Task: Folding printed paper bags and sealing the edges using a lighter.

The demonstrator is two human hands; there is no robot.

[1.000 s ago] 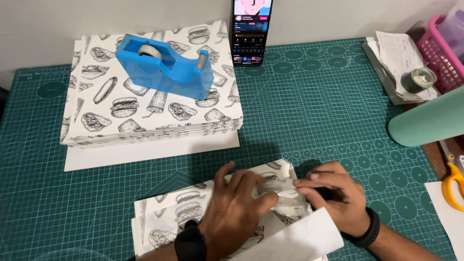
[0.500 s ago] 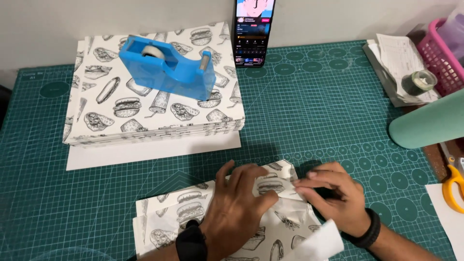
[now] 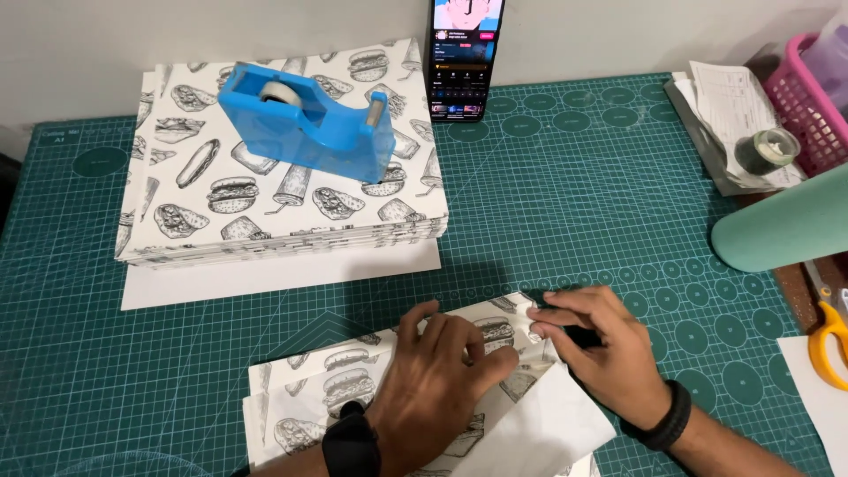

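A sheet of food-printed paper (image 3: 340,389) lies partly folded on the green cutting mat (image 3: 583,203) near the front edge. My left hand (image 3: 437,380) presses flat on its middle, fingers spread toward the fold. My right hand (image 3: 601,353) pinches the paper's upper right corner, where a white flap (image 3: 539,428) turns up below my fingers. A dark watch is on my left wrist and a black band on my right.
A stack of the same printed sheets (image 3: 265,185) sits at the back left with a blue tape dispenser (image 3: 309,119) on top. A phone (image 3: 461,57) leans on the wall. A teal roll (image 3: 782,230), yellow scissors (image 3: 829,331), papers with a tape roll (image 3: 767,150) and a pink basket (image 3: 799,97) are right.
Both hands have stayed on the folded paper with small finger shifts. The white flap under my right hand has turned further over.
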